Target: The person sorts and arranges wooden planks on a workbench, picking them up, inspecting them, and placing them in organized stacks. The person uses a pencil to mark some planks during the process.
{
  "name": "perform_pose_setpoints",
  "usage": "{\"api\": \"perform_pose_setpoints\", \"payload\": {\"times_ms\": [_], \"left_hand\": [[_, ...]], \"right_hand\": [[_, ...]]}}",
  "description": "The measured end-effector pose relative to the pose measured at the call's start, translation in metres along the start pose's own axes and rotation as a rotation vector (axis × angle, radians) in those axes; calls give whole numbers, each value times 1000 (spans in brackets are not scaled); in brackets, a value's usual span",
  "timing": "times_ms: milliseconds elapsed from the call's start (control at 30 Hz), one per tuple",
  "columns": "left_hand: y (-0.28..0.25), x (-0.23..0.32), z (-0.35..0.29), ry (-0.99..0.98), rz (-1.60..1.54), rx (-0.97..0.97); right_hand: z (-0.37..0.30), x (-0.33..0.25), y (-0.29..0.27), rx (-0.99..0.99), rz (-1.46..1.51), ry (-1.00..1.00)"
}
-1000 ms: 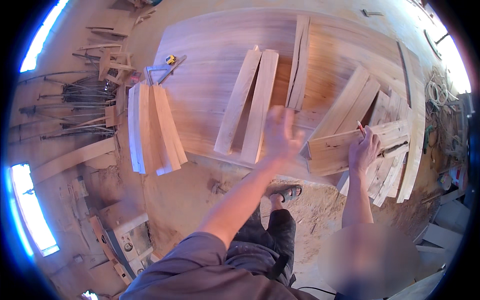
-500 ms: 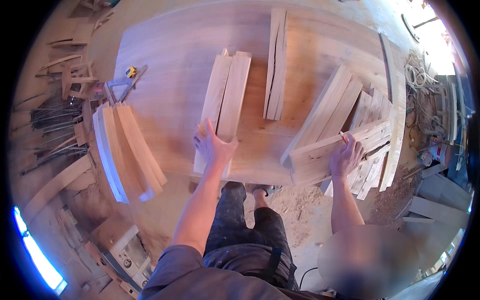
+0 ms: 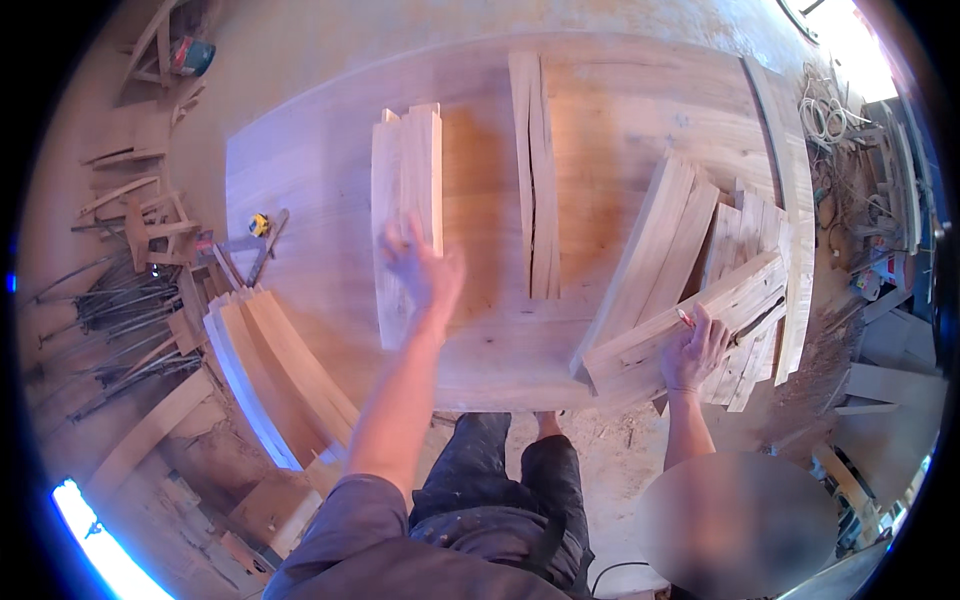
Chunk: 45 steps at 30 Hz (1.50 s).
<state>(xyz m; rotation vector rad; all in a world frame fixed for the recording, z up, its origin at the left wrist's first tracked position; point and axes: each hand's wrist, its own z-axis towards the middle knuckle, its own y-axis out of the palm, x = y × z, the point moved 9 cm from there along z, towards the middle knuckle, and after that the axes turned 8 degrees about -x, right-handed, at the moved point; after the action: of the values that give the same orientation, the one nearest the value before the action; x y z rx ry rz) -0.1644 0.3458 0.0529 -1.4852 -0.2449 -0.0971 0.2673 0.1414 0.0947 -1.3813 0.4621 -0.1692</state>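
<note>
My left hand (image 3: 428,275), fingers spread and slightly blurred, is over a pair of pale wooden planks (image 3: 407,165) lying side by side on the wide wooden tabletop. Whether its fingertips press on them I cannot tell. At the right, my right hand (image 3: 695,352) is curled with a thin red and white pencil (image 3: 685,318) sticking out between its fingers. That hand rests against a plank with a dark crack (image 3: 640,340), which lies slanted across several other boards (image 3: 652,250).
A long cracked plank (image 3: 535,180) lies mid-table (image 3: 320,170). To the left are a square (image 3: 262,250), a yellow tape measure (image 3: 259,224) and stacked boards (image 3: 285,360). Metal rods (image 3: 115,320) and scrap wood (image 3: 150,220) lie on the floor; coiled cable (image 3: 825,120) is at the right.
The plank pair has shifted left and away from me, turned straighter, and its gap has closed. My left hand moved with it and its fingers spread. My right hand stays at the cracked plank.
</note>
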Motion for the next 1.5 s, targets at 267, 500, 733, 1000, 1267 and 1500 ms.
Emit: {"api": "perform_pose_setpoints", "payload": {"times_ms": [267,500,733,1000,1267,1500], "left_hand": [[69,157,19,-163,-429,-575],[84,105,27,-271,-1077,-670],[93,81,26,-427,-1287,-756],[66,65,-8,-568,-1426,-895],[12,54,-42,-609,-1520,-977],[-2,26,-63,-580,-1695,-882]], "right_hand": [[3,-4,-2,18,17,-26],[1,4,0,2,17,-25],[2,1,1,-14,30,-33],[1,6,7,-63,-22,-5],[7,0,1,-76,23,75],[-31,-182,-13,-432,655,56]]}}
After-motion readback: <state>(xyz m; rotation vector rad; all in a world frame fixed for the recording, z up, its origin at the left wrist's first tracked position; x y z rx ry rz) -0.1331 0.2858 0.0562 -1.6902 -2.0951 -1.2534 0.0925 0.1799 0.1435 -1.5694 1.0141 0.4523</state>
